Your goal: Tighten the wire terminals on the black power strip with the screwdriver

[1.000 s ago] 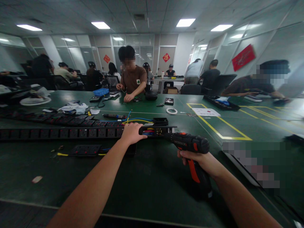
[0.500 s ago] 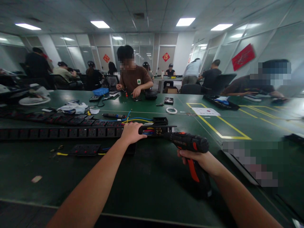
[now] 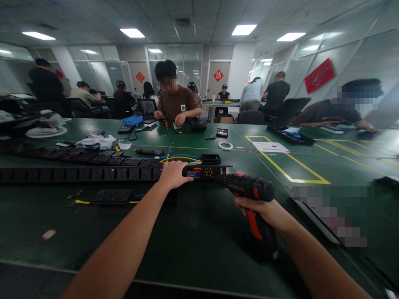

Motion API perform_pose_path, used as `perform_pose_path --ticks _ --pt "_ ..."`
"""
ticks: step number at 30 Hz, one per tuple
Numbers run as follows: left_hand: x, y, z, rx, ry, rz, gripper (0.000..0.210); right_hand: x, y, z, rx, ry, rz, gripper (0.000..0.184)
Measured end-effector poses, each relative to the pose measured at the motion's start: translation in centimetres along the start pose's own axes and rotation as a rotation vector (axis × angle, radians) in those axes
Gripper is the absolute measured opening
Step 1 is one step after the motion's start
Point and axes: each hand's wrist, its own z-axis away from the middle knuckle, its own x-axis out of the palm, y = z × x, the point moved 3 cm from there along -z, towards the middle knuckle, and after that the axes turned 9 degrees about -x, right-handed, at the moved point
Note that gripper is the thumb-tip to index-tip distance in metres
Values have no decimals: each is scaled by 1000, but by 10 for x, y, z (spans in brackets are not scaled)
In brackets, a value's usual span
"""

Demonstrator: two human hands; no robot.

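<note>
Drill (image 3: pixel 246 186) is being gripped by the right hand (image 3: pixel 267 211), fingers wrapped round; straight alignment is probably being required. Beyond, on the surface (image 3: pixel 193 249), the socket strip (image 3: pixel 93 174) is being clamped steady between fingers of the left hand (image 3: pixel 173 176).

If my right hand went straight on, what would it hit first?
Your right hand, leading with the black and orange drill, would probably meet the long black socket strip at its wired end; whether they touch is unclear.
</note>
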Motion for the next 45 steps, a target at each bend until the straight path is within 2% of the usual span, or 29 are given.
perform_pose_path --ticks 10,36,45 --pt "-4 3 2 -2 -4 -4 72 0 3 0 46 -10 -50 36" --pt "-2 1 1 -3 -2 -8 74 0 3 -1 21 -37 -27 38" --pt "-2 1 1 15 14 -11 71 -1 2 -1 25 -7 -56 38"
